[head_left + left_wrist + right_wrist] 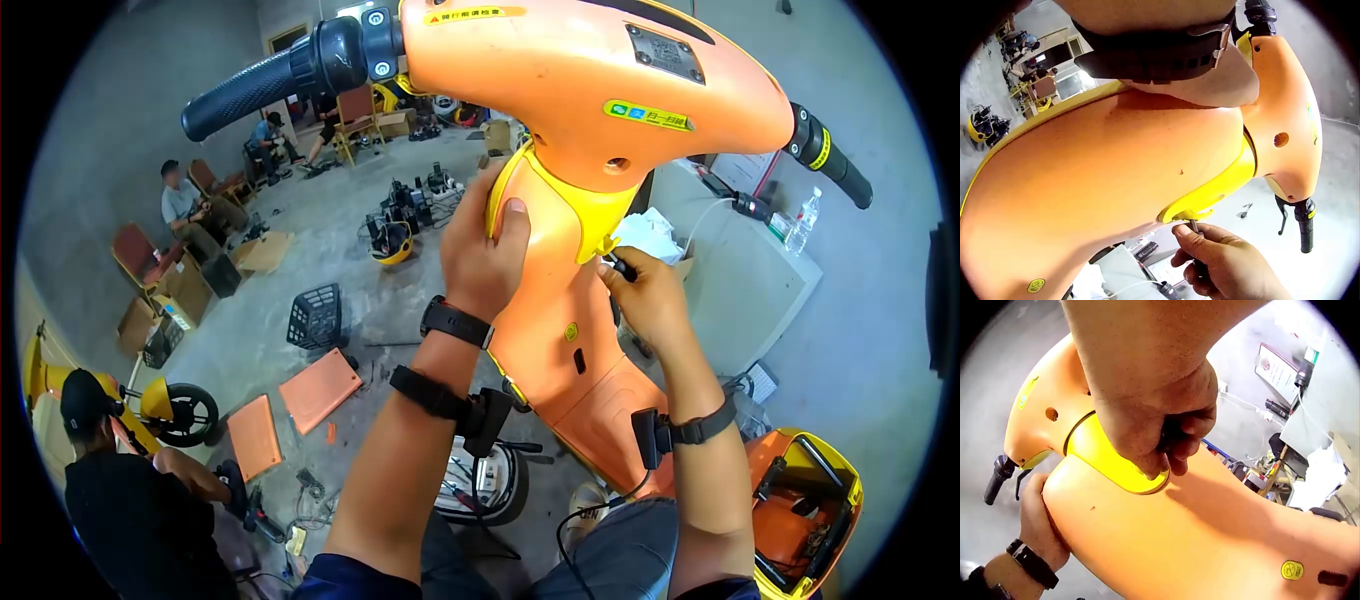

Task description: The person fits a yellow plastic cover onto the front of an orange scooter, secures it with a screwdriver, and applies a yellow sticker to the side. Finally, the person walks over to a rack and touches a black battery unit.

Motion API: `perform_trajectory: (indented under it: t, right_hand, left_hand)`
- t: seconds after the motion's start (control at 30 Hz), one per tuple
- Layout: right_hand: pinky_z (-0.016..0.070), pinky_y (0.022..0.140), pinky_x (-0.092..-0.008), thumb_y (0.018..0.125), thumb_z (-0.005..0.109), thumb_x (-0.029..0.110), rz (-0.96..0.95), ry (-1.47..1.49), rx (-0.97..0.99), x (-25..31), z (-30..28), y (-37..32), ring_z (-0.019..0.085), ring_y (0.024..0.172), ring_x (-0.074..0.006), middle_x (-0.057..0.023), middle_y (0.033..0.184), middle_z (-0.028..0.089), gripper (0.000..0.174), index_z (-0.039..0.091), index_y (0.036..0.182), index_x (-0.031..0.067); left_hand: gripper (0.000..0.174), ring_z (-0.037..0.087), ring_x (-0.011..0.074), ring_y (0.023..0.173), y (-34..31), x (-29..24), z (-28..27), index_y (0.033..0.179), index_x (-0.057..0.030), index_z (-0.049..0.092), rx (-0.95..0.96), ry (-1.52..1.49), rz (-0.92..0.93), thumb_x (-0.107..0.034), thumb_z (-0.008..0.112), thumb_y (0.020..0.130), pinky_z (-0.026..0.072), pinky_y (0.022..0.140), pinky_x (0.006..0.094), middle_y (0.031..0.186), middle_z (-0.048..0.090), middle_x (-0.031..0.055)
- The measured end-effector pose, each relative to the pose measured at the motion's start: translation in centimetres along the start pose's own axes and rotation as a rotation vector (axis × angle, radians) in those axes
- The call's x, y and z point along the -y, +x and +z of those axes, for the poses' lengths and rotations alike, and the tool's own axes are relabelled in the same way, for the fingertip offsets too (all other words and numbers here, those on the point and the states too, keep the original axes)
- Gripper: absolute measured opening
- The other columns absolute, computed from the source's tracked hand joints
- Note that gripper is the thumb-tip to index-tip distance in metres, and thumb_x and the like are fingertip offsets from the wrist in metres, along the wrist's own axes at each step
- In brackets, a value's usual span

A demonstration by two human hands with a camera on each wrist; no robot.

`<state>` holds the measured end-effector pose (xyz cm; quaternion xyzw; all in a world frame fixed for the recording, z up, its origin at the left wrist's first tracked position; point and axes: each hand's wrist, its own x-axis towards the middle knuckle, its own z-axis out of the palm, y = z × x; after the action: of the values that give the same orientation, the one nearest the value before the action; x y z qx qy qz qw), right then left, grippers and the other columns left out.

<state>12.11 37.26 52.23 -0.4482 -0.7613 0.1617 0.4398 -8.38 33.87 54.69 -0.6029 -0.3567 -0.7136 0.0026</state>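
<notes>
Grey concrete floor (400,290), scuffed and littered. Near its middle, flat and side by side, one orange panel (318,388) and a second orange panel (253,436), with a black plastic basket (316,316) just beyond. Further toward the far wall, a yellow shell (392,245) beside a cluster of black parts (415,200). Along the left wall, a cardboard box (262,252) and chairs (135,252). By the right wall, a white cabinet (750,290). At the near edge, the orange scooter (560,330), standing, loose cables (312,487) near it.

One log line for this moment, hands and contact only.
left hand: grips orange front panel edge | right hand: holds small tool, tip under yellow trim
</notes>
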Motion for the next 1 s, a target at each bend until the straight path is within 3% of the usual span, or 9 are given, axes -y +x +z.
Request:
perform_trajectory:
  t: [0.27,0.43,0.5,0.6,0.83,1.0]
  right_hand:
    - [0.0523,0.070,-0.0423,0.086,0.064,0.018,0.001,-0.038,-0.044,-0.8,1.0,0.5,0.067,0.076,-0.0376,-0.0220,0.083,0.068,0.023,0.071,0.101,0.0022]
    - [0.0506,0.066,-0.0363,0.083,0.065,0.016,0.116,0.360,0.117,-2.1,1.3,1.4,0.066,0.069,-0.0290,-0.0210,0.080,0.068,0.023,0.071,0.099,0.0001]
    - [0.0513,0.069,-0.0383,0.083,0.065,0.017,0.132,0.341,0.126,-1.5,1.0,1.1,0.067,0.073,-0.0323,-0.0212,0.082,0.068,0.023,0.071,0.100,0.0015]
    - [0.0523,0.073,-0.0421,0.083,0.063,0.018,0.042,0.063,0.006,0.1,0.4,0.4,0.067,0.079,-0.0385,-0.0197,0.085,0.069,0.024,0.072,0.102,0.0060]
    - [0.0524,0.072,-0.0432,0.081,0.062,0.016,0.075,0.104,0.016,-0.5,0.7,0.7,0.067,0.078,-0.0390,-0.0211,0.084,0.068,0.024,0.072,0.100,0.0046]
    - [0.0526,0.073,-0.0447,0.080,0.062,0.015,-0.040,-0.044,-0.069,-0.7,0.9,0.6,0.066,0.078,-0.0412,-0.0220,0.085,0.068,0.023,0.072,0.098,0.0049]
  left_hand:
    - [0.036,0.064,0.0197,0.107,-0.1,0.5,0.0,0.129,-0.0003,0.056,-0.017,0.029,0.045,-0.010,0.058,0.094,0.0482,0.094,0.0316,0.118,0.067,0.0139]
    - [0.035,0.064,0.0183,0.106,-0.2,0.4,0.1,0.128,-0.0001,0.057,-0.011,-0.064,-0.022,-0.015,0.058,0.097,0.0487,0.093,0.0312,0.117,0.067,0.0136]
    - [0.036,0.064,0.0178,0.105,0.0,0.6,-0.1,0.128,0.0003,0.057,0.003,-0.004,0.000,-0.019,0.059,0.098,0.0488,0.092,0.0304,0.116,0.067,0.0134]
    - [0.038,0.064,0.0180,0.105,0.1,0.7,-0.2,0.127,0.0004,0.057,0.000,-0.006,0.028,-0.024,0.059,0.098,0.0489,0.091,0.0309,0.115,0.067,0.0126]
    - [0.043,0.063,0.0177,0.105,0.1,0.5,-0.1,0.126,0.0009,0.057,0.002,-0.018,0.027,-0.032,0.059,0.099,0.0483,0.092,0.0316,0.114,0.068,0.0117]
    - [0.044,0.063,0.0178,0.105,0.1,0.6,-0.1,0.126,0.0013,0.058,-0.001,-0.035,0.030,-0.033,0.059,0.099,0.0481,0.092,0.0318,0.114,0.068,0.0120]
